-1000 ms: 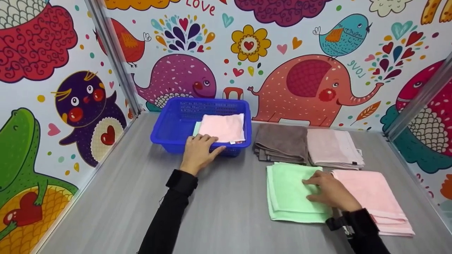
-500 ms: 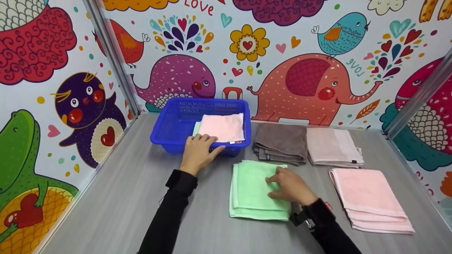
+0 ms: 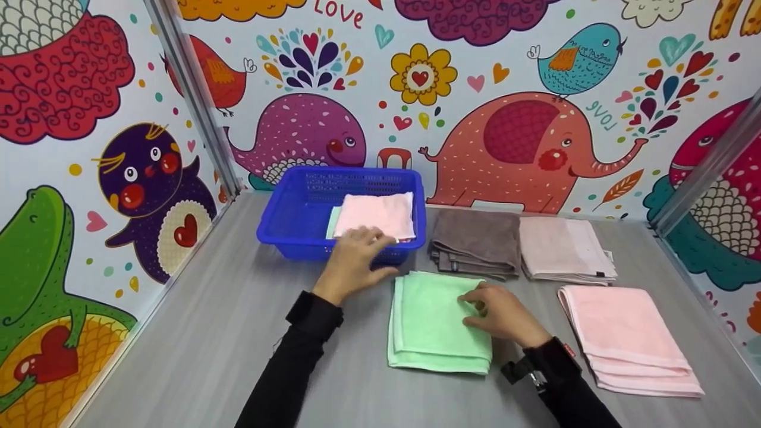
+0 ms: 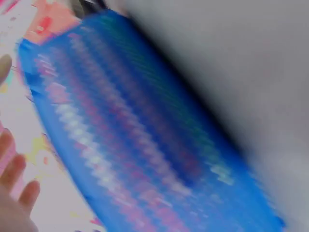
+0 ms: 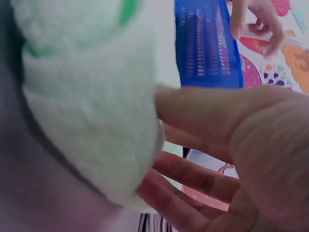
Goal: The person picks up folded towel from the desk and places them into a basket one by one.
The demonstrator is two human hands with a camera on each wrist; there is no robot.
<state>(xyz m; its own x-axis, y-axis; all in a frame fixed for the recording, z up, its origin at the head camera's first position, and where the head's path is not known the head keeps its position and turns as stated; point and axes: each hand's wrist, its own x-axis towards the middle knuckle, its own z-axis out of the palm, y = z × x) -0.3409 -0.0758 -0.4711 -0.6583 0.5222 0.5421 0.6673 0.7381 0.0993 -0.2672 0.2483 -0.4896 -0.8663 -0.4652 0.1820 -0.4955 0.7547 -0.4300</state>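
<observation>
A folded green towel [image 3: 431,321] lies on the grey table in front of the basket. My right hand [image 3: 505,315] is at its right side, thumb and fingers spread over the cloth. In the right wrist view the thumb and fingertips of that hand [image 5: 212,145] meet the thick folded edge of the green towel [image 5: 91,111]. My left hand [image 3: 352,267], fingers loosely extended, is at the front rim of the blue basket [image 3: 279,241], holding nothing. The left wrist view is blurred, with the basket's slotted side [image 4: 120,125] beside the fingers [image 4: 13,171].
Inside the basket's right half lie a small folded pink cloth [image 3: 380,214] and a light green one [image 3: 333,223]. A brown towel [image 3: 475,238] and a pale pink towel [image 3: 562,246] sit along the back wall. Another pink towel [image 3: 624,333] lies at the right.
The green towel has slid left with my right hand, away from the pink towel, then stopped. My left hand has since shifted slightly right and toward me from the basket rim.
</observation>
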